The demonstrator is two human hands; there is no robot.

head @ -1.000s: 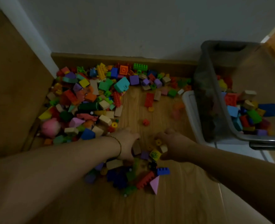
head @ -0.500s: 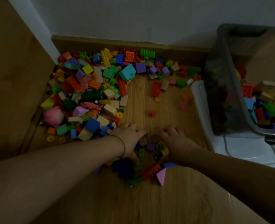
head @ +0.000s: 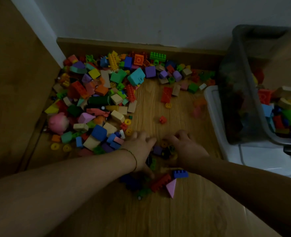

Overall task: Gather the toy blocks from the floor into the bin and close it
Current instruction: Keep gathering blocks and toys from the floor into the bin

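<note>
A wooden floor (head: 158, 216) meets a pale wall (head: 141, 17) in a dim corner, with the skirting running across the upper frame.

Nearest, at lower centre, a blue brick (head: 180, 173), a red brick (head: 160, 182) and a pink wedge (head: 171, 187) lie just below the wrists, likely the trailing edge of a small heap being raked together.

Both forearms reach in from the bottom corners and converge at mid-frame. The left hand (head: 139, 148), a thin bracelet (head: 134, 160) on its wrist, lies palm down with fingers spread fairly straight, pressing on blocks. The right hand (head: 186, 148) is arched, knuckles up, its fingers bent over the heap. Whether they grip anything cannot be told. Between the two hands sit a purple cube (head: 157, 150) and a yellow ring (head: 164, 144), so the hands seem to be closing in as two walls of a scoop.

Beyond them a small red block (head: 162, 119) lies alone on bare floor. At upper left most of the blocks remain as a big pile (head: 98, 100) against the skirting, a pink toy (head: 58, 123) at its left edge.

At the right edge the bin (head: 235, 103) stands on its white lid (head: 215, 106), well within reach and already partly filled, so closing looks far off.
</note>
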